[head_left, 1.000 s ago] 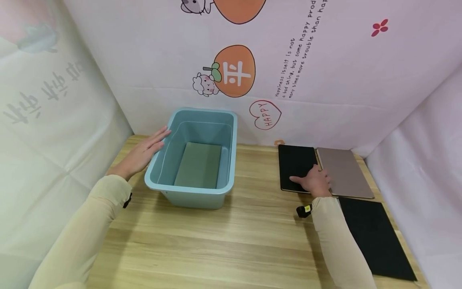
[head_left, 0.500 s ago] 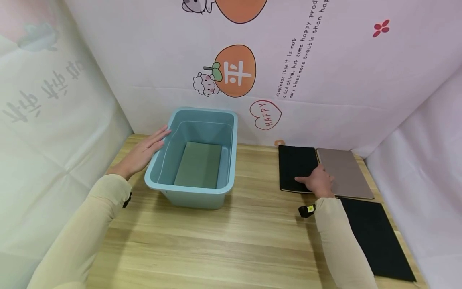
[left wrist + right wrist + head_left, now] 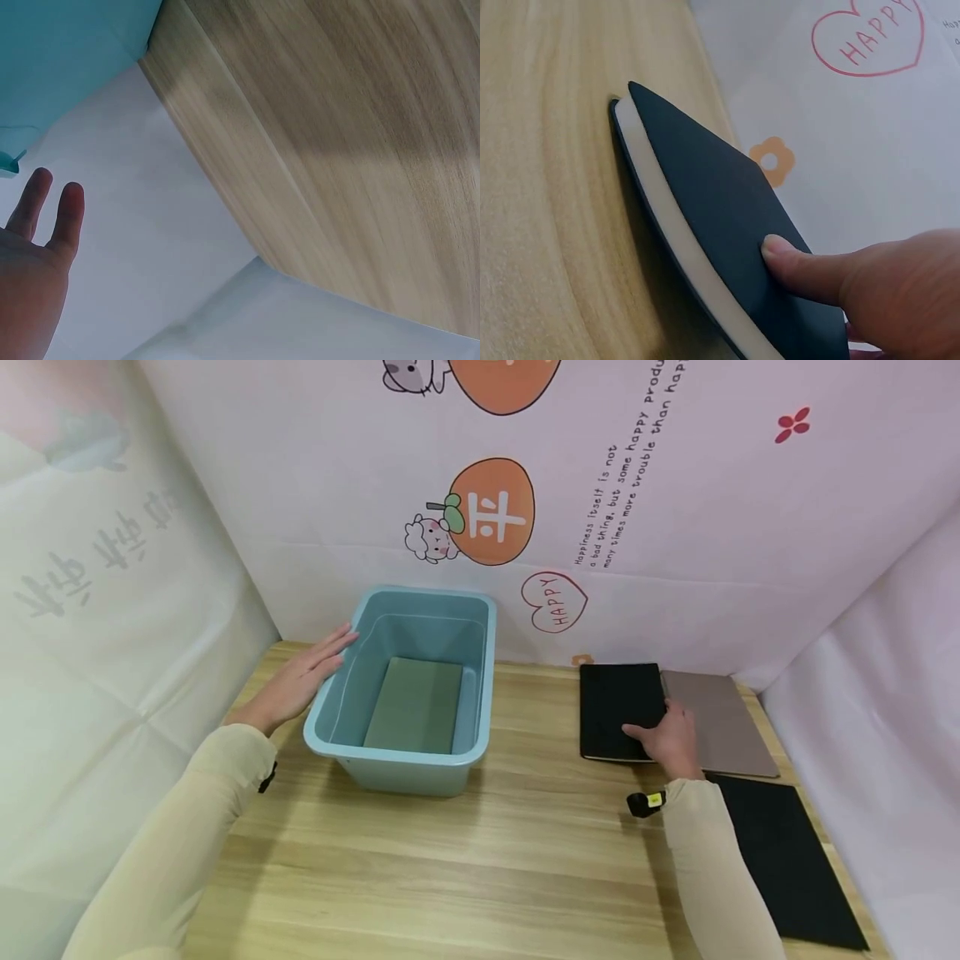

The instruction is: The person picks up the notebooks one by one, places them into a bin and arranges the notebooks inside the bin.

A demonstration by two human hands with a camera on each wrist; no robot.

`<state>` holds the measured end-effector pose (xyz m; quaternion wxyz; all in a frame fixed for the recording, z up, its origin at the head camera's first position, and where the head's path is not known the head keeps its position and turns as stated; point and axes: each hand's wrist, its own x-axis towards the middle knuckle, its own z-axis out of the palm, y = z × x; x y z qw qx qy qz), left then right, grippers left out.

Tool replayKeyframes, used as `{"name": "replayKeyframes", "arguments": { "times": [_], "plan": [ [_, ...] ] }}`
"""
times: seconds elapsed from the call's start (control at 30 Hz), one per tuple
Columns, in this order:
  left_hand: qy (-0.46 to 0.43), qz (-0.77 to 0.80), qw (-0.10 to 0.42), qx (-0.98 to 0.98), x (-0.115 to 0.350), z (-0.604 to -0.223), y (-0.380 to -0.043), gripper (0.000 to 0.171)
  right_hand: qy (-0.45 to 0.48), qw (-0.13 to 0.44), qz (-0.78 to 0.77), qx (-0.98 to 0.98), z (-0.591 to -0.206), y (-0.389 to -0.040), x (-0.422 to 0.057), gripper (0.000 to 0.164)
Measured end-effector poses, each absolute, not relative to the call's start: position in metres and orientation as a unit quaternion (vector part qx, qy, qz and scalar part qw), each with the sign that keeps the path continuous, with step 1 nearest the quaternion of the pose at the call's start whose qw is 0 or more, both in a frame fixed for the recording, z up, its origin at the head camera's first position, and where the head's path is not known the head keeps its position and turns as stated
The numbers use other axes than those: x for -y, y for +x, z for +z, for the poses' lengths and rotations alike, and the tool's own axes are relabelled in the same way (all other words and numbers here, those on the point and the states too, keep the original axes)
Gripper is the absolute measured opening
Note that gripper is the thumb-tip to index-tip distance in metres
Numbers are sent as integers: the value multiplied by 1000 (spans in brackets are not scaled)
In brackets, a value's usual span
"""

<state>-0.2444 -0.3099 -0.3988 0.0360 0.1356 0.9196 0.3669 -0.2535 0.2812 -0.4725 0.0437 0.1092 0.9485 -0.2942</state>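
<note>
My left hand (image 3: 296,681) lies with straight fingers along the left rim of a light blue plastic bin (image 3: 405,775). In the left wrist view, two fingers (image 3: 69,214) stretch up beside the bin's wall (image 3: 67,60). A flat green-grey book (image 3: 416,703) lies on the bin's floor. Over at the right, my right hand (image 3: 670,739) grips a black notebook (image 3: 618,710) by its right edge. Its thumb (image 3: 795,266) presses on the cover, while the other fingers are mostly hidden past the edge. Cream page edges (image 3: 671,214) show along the notebook's side.
A taupe notebook (image 3: 727,727) lies right of the black one. Nearer on the right is a larger black book (image 3: 787,860), partly covered by the right sleeve. The wooden table (image 3: 465,868) meets a printed white cloth wall (image 3: 675,610) behind, with white cloth on both sides.
My right hand has shifted slightly right, its thumb sliding back over the black notebook's cover and its fingers coming to the right edge. The left hand and the bin stay in place.
</note>
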Motion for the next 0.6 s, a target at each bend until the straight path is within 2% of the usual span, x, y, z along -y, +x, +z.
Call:
{"name": "replayKeyframes", "arguments": {
  "times": [0.2,0.33,0.6],
  "plan": [
    [139,365,32,-920,310,-399,-244,51,93,36,-299,-949,-471,-252,-286,80],
    [137,368,34,-919,309,-398,-243,51,80,58,-325,-941,-469,-254,-293,70],
    [138,370,30,-918,308,-398,-242,50,78,109,-402,-906,-463,-254,-301,68]
  ]
}}
